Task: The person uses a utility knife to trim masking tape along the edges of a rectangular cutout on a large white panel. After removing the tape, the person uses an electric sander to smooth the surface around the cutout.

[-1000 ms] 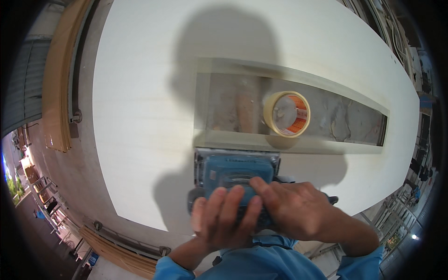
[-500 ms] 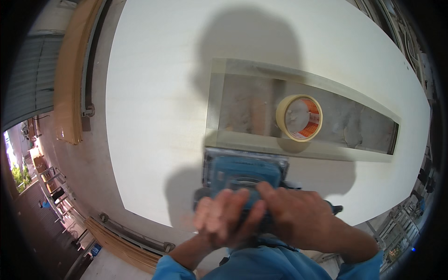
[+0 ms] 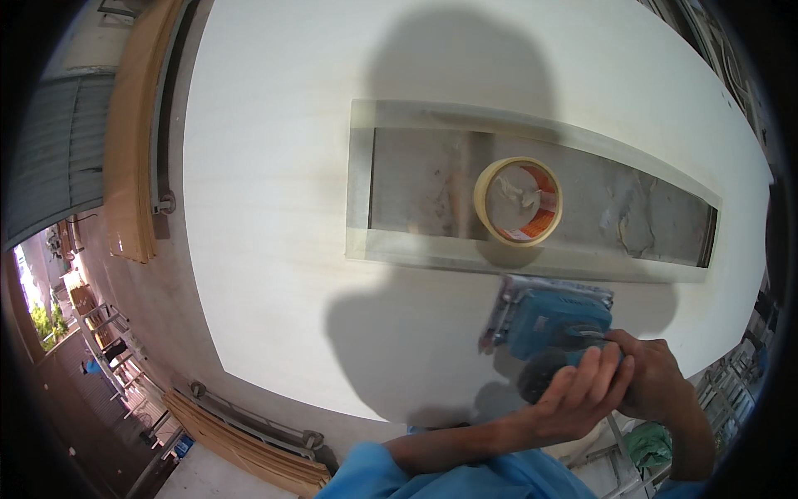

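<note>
A blue electric sander sits on a large white panel, slightly turned, its square pad just below the near taped border. My right hand is closed round the back of the sander's body. Crossing over from the left, my left hand wraps its fingers over the rear of the same tool, beside its black round part. A roll of masking tape lies on a long, tapering grey inset in the panel. Pale masking tape frames that inset.
Stacked brown cardboard stands beyond the panel's left edge, and more flat cardboard lies at the lower left. A metal frame and a green cloth are at the lower right. My shadow falls over the panel.
The sander has slid right along the near taped border, both hands moving with it, and it has turned slightly. The view has shifted a little; the tape roll still lies on the inset.
</note>
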`<state>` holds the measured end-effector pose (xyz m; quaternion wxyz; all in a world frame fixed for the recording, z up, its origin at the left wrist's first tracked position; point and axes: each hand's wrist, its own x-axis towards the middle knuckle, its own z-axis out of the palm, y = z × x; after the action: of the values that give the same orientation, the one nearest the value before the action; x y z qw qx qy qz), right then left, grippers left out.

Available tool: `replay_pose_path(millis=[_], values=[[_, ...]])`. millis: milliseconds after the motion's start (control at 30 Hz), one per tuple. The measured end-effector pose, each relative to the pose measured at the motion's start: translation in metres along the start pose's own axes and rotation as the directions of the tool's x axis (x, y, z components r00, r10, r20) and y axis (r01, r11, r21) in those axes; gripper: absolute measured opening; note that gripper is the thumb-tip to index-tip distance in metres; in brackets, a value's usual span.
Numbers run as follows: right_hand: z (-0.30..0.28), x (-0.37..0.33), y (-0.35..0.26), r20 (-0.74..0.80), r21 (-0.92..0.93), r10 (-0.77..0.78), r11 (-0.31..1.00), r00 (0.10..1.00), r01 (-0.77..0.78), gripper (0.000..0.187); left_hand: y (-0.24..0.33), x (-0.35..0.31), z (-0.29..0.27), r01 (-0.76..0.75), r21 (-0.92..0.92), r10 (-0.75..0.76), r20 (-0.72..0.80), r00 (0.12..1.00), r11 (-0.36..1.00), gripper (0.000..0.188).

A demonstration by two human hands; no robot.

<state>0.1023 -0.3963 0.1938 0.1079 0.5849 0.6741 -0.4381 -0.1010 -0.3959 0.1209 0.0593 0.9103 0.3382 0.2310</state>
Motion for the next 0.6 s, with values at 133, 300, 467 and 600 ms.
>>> replay_pose_path(millis=[133,300,467,600], values=[[-0.003,0.053,-0.046,-0.072,0.133,-0.151,0.978,0.986,0.16,0.059,-0.067,-0.019,-0.028,0.032,0.051,-0.031,-0.018,0.999,0.998,0.039],[-0.007,0.118,-0.121,-0.145,0.121,-0.243,0.958,0.959,0.261,0.056,-0.16,-0.051,-0.068,0.033,0.091,-0.036,0.027,0.999,0.995,0.04],[-0.011,0.166,-0.179,-0.119,0.172,-0.284,0.938,0.952,0.301,0.058,-0.221,-0.065,-0.1,0.117,0.169,-0.125,0.043,0.991,0.979,0.027],[-0.011,0.187,-0.205,-0.066,0.2,-0.283,0.936,0.957,0.291,0.06,-0.25,-0.066,-0.109,0.127,0.146,-0.126,-0.018,0.992,0.981,0.023]])
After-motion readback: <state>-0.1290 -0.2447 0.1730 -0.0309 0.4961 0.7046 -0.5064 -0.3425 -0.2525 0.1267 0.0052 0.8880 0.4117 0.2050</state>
